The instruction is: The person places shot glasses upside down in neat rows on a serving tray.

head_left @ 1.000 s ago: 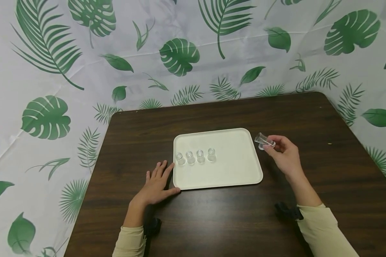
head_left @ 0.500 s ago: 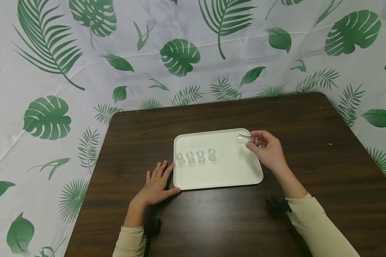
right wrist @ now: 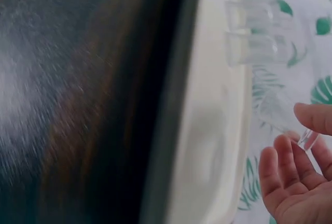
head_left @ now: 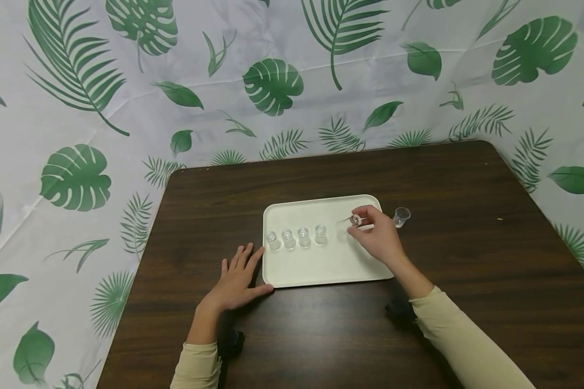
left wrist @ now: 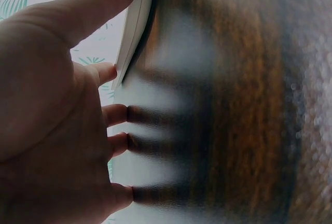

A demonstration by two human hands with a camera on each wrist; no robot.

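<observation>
Above the right part of the cream tray (head_left: pixel 292 273), my right hand (head_left: pixel 380 237) pinches a clear shot glass (head_left: pixel 354 220) by its base end. That glass is tilted, its wider mouth pointing left and down; in the right wrist view the glass (right wrist: pixel 277 111) is faint against the cloth. Several similar glasses (head_left: pixel 304 237) stand in a row on the tray's left half, seemingly mouth down. Another shot glass (head_left: pixel 402 216) stands mouth up on the table just right of the tray. My left hand (head_left: pixel 236 283) rests spread on the table, thumb and forefinger at the tray's left edge.
The dark wood table (head_left: pixel 311 340) surrounds the tray. Behind it hangs a white cloth (head_left: pixel 199 124) printed with green leaves. A small pale speck (head_left: pixel 499 219) lies on the table at the right.
My right hand has moved left from beside the tray to over it, carrying one shot glass and tipping it mouth downward. The glass right of the tray has come into clear view. The left hand stays put.
</observation>
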